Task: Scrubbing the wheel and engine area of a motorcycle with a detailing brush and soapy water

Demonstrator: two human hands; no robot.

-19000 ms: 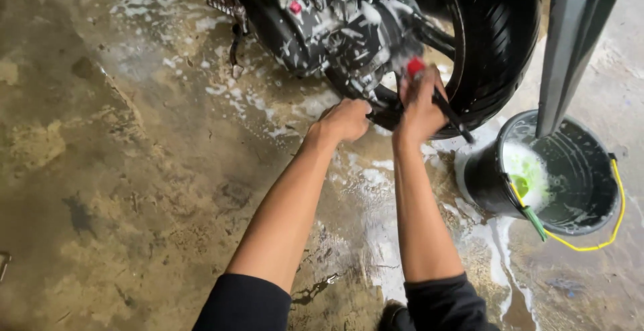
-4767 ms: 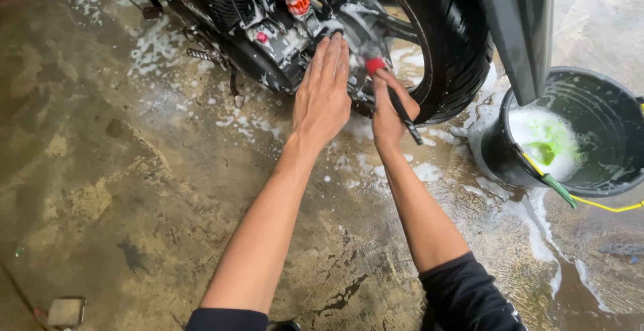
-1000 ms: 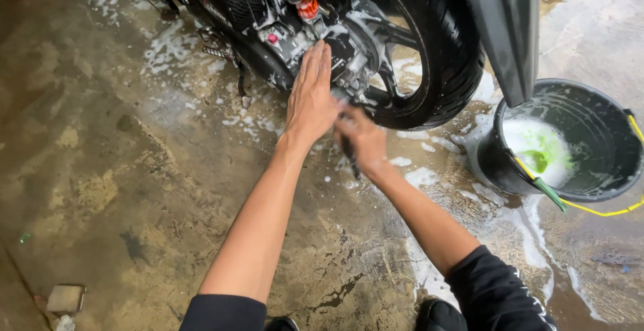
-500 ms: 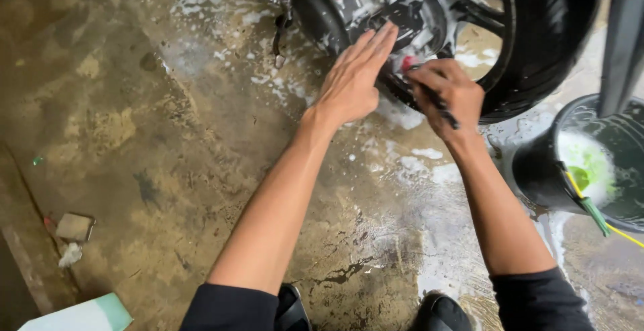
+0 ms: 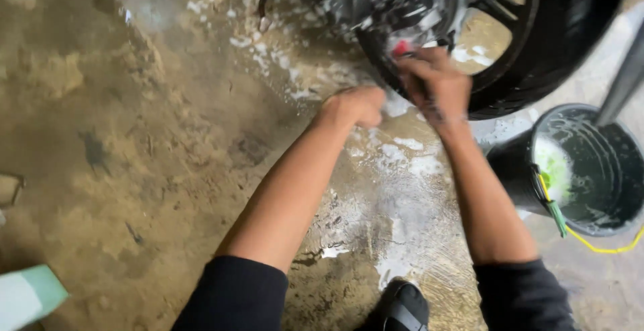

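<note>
A motorcycle's rear wheel (image 5: 537, 49) with a black tyre and soapy hub fills the top right. My right hand (image 5: 435, 84) is closed around a small brush with a red end (image 5: 402, 48), pressed against the lower rim of the wheel. My left hand (image 5: 353, 105) is curled into a loose fist just left of it, low beside the tyre, with nothing seen in it. Both sleeves are black. The picture is blurred by motion.
A black bucket (image 5: 590, 170) with foamy water, a green-handled tool and a yellow bail stands at the right. Wet, soapy concrete floor (image 5: 134, 136) spreads left. My black shoe (image 5: 402, 307) shows at the bottom. A pale green block (image 5: 27, 297) lies bottom left.
My left hand has come off the engine parts, where it lay flat, and has curled up lower by the tyre. The right hand keeps working the brush at the wheel; the view has shifted.
</note>
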